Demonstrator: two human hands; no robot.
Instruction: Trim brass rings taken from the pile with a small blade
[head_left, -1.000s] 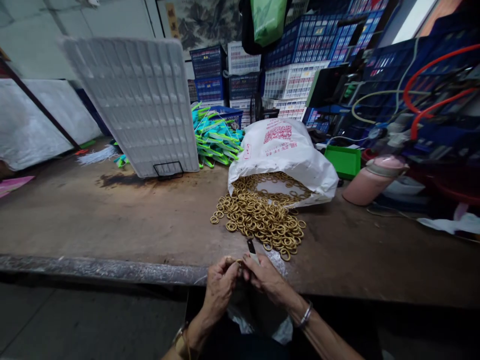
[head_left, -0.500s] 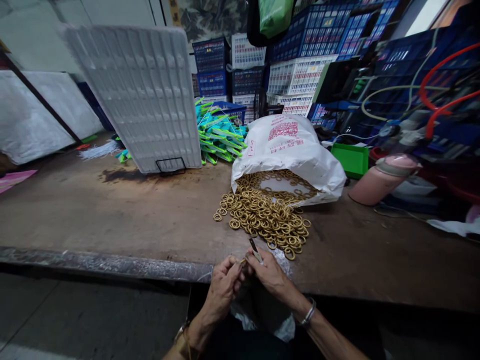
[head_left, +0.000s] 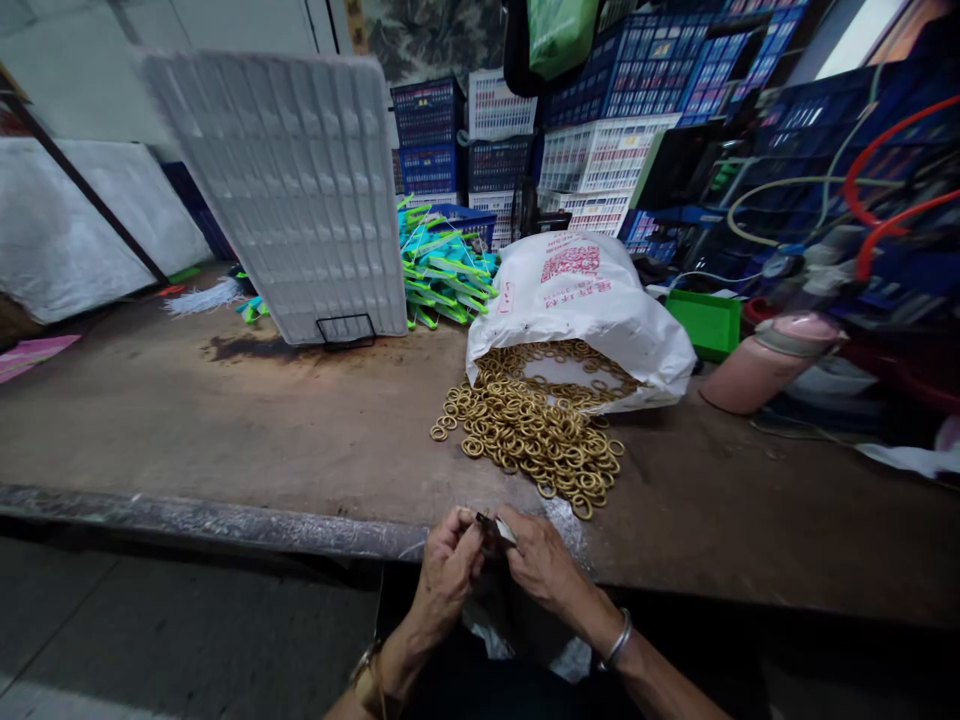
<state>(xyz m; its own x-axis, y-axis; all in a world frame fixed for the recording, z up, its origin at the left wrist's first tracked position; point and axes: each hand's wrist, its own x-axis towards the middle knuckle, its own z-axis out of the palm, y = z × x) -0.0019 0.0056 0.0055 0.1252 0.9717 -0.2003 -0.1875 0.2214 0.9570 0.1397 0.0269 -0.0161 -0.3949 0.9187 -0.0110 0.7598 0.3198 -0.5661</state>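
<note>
My right hand (head_left: 541, 562) is closed around a small knife (head_left: 504, 530), whose dark tip points left to the fingers of my left hand (head_left: 448, 565). Those left fingers are pinched together on a gold ring, now almost wholly hidden by the fingers and knife. Both hands are close together at the table's front edge. Just beyond them lies a heap of gold rings (head_left: 540, 435), spilling from the mouth of a white sack (head_left: 577, 285) with red print.
A tall white ribbed panel (head_left: 300, 200) stands on the wooden table (head_left: 187, 430). Beside it are turquoise and green plastic pieces (head_left: 442, 265). On the right are a green tray (head_left: 705, 322) and a pink bottle (head_left: 765, 365). Stacked crates (head_left: 427, 130) stand behind.
My right hand has turned the knife from pointing up and away to lying leftward against my left fingertips. The bit of gold ring seen between the hands is now covered.
</note>
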